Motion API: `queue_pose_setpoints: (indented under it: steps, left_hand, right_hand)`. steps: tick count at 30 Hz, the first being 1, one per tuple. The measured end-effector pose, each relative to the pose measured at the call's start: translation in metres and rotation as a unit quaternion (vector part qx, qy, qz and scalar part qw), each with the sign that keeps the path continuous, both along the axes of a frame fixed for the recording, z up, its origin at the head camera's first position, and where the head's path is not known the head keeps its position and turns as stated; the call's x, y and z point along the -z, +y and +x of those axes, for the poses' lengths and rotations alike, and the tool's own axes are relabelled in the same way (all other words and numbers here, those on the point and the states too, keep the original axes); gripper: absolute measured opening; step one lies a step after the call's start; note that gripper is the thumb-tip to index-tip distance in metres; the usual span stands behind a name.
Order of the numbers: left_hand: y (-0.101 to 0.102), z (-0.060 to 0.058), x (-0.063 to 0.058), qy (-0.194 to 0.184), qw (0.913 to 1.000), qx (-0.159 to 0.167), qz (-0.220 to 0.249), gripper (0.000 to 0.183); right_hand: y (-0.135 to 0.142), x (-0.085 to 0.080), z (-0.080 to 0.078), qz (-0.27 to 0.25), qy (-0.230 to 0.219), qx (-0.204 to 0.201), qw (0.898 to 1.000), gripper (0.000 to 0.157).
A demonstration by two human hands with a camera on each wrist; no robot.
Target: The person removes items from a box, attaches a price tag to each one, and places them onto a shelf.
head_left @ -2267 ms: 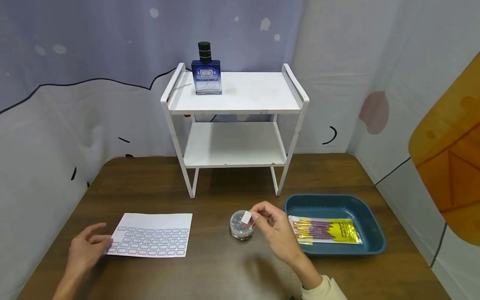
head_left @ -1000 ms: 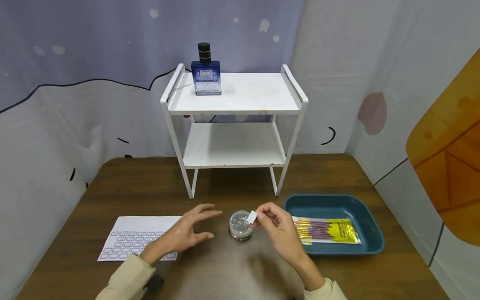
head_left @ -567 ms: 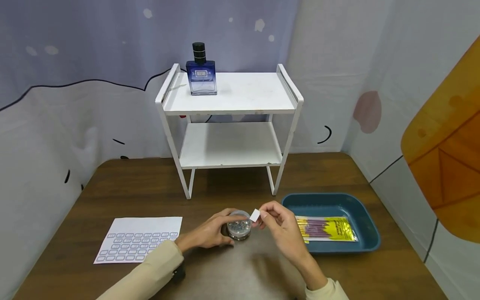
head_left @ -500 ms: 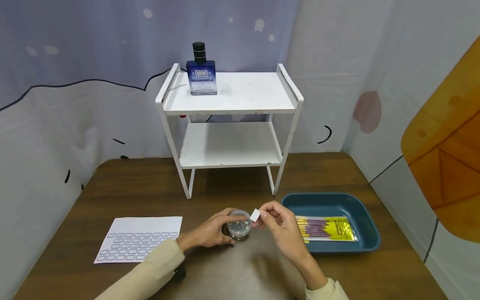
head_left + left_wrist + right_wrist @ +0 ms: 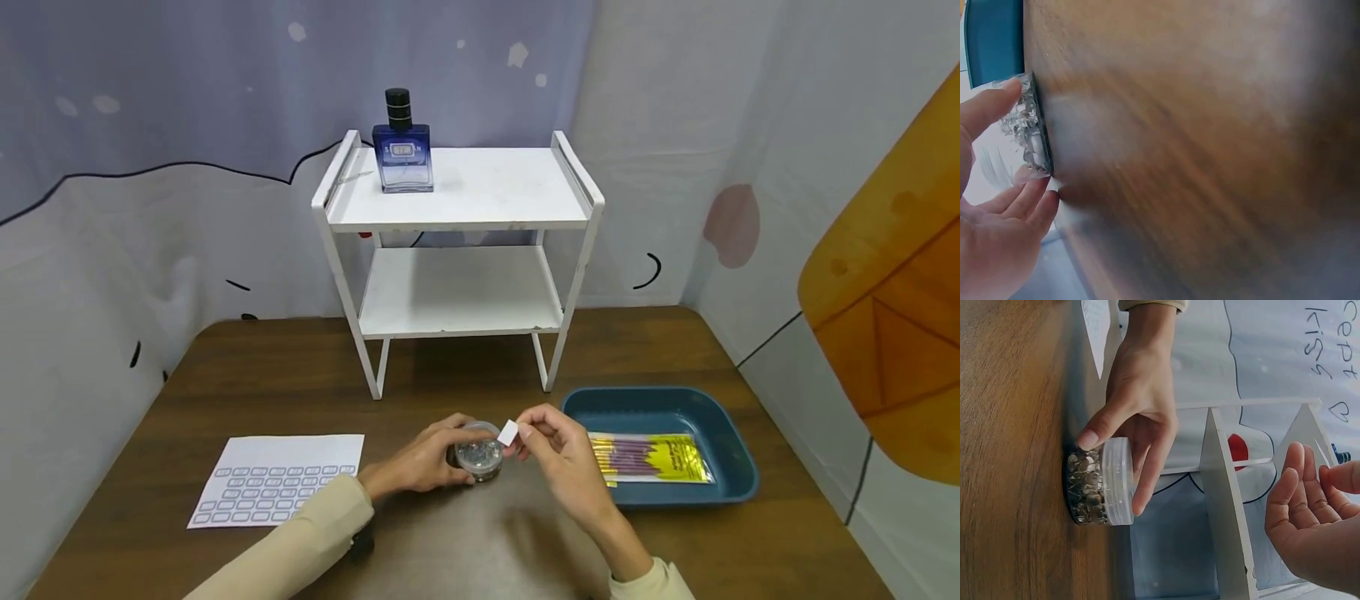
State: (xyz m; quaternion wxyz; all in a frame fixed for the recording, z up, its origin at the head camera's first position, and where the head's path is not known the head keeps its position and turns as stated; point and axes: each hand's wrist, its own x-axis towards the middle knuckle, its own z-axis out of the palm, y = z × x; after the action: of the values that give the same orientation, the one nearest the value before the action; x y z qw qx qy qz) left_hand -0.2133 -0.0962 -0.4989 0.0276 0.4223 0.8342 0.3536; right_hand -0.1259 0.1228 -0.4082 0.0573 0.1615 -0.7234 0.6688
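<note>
A small round clear jar (image 5: 481, 457) with silver thumbtacks inside and a clear lid stands on the wooden table. My left hand (image 5: 423, 460) grips it from the left, thumb low on the near side and fingers at the lid's edge. The right wrist view shows the same jar (image 5: 1088, 487) from the side, its tacks against the wall. Between thumb and fingertips of my right hand (image 5: 558, 457) is a small white label (image 5: 507, 432), held just right of the jar's top. The sheet of printed labels (image 5: 292, 448) lies on the left, its lower right corner behind the left sleeve.
A white two-tier shelf (image 5: 461, 292) stands at the back, a blue perfume bottle (image 5: 403, 158) with a label on its top tier. On the right sits a teal tray (image 5: 738, 479) holding a yellow-and-purple packet (image 5: 652, 458).
My left hand has left the label sheet, reached right and taken hold of the jar. The sheet has shifted slightly left. My right hand keeps pinching the label in nearly the same place.
</note>
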Motion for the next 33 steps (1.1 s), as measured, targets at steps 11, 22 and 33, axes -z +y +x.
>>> queue_pose_setpoints:
  steps: [11, 22, 33]
  left_hand:
    - [-0.005, 0.000, -0.004, -0.108, 0.9918, -0.028, 0.062, 0.062]
    - [-0.004, 0.005, -0.029, -0.282, 0.9348, 0.011, 0.215, 0.061]
    - [-0.001, 0.016, -0.067, -0.318, 0.9144, -0.032, 0.248, 0.055]
  right_hand:
    - [0.000, 0.006, -0.002, -0.004, -0.001, -0.007, 1.000, 0.014]
    - [-0.003, 0.005, -0.002, 0.000, 0.001, 0.015, 1.000, 0.012]
    - [-0.009, 0.002, -0.005, 0.000, 0.078, 0.095, 0.992, 0.010]
